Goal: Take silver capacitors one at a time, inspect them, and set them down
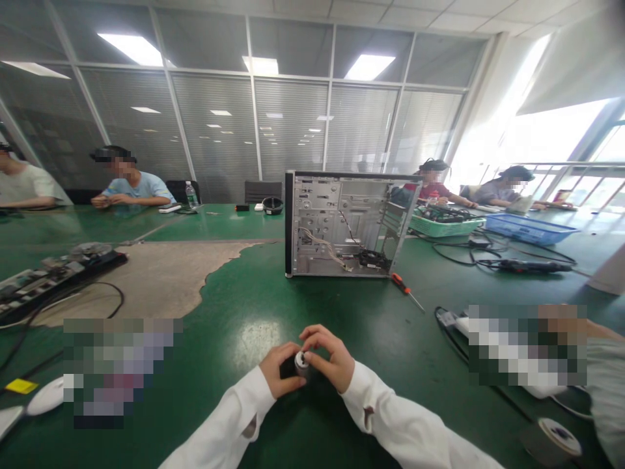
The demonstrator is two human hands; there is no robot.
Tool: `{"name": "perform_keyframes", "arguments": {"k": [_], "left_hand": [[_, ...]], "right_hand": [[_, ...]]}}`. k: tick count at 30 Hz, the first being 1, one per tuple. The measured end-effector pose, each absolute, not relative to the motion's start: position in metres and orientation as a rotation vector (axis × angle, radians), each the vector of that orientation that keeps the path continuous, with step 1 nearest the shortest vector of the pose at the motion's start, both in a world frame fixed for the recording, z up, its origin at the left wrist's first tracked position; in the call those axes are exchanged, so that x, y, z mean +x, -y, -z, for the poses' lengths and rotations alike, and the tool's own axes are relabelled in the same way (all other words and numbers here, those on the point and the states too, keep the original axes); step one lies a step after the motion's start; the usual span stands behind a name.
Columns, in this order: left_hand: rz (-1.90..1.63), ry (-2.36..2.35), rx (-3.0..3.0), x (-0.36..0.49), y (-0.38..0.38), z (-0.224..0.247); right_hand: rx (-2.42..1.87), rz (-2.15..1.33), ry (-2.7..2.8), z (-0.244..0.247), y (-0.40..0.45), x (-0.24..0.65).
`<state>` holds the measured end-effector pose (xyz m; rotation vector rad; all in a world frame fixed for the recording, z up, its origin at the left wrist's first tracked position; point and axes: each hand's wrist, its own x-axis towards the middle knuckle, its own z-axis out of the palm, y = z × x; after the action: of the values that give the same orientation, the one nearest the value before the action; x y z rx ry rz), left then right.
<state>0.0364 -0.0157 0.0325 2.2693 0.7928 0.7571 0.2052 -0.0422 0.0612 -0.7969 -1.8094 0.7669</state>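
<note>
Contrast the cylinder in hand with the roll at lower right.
Handling: the cylinder sits between the left hand and right hand; the roll rests on the table.
Size: the cylinder looks clearly smaller than the roll.
Shared: both show a pale, round end with a dark centre.

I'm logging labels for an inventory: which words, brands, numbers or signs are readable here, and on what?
No text can be read.
Cylinder: no legible marking.
Bottle: any print is too small and blurred.
Yellow tag: no legible print.
Fan in the case: any print is too small.
</note>
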Motion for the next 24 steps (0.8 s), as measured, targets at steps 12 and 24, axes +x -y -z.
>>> {"name": "perform_keyframes", "arguments": {"k": [12, 24], "left_hand": [[-1.043, -1.2, 2.147, 0.03, 0.008, -0.025], [-1.075, -1.481, 2.181, 0.024, 0.001, -0.017]], "right_hand": [[-1.125, -0.373, 1.921, -0.027, 0.011, 0.234], [-1.396, -0.322, 2.032, -0.015, 0.006, 0.235]]}}
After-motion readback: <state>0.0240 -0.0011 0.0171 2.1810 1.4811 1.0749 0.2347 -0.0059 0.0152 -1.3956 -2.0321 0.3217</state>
